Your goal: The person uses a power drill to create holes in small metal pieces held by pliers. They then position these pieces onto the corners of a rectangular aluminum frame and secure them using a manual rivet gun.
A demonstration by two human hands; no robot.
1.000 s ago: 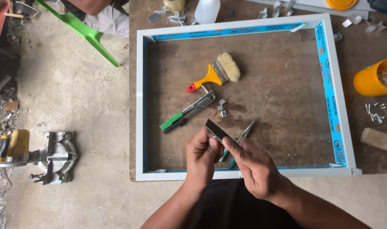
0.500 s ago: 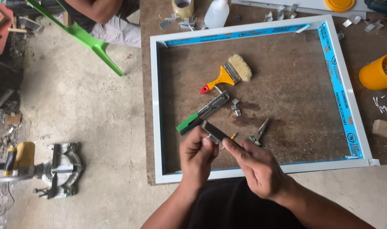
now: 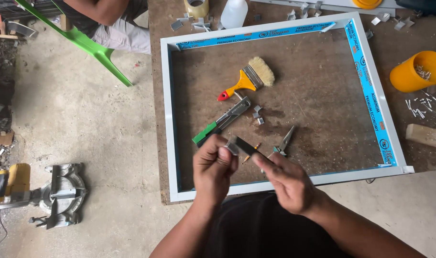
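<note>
Both my hands meet over the near rail of a white aluminium frame. My left hand pinches one end of a small dark flat bar. My right hand grips its other end. Behind the bar lie a pencil and pliers on the brown table. Farther in lie a green-handled tool, a yellow-handled paintbrush and a few small metal brackets.
A yellow cup with screws stands at the right, loose screws and a wood block beside it. A mitre saw sits on the concrete floor at left. Another person sits on a green chair at top left.
The view has swung left, so the frame and tools sit farther right in the picture. My hands still hold the dark bar, now lower over the frame's near rail.
</note>
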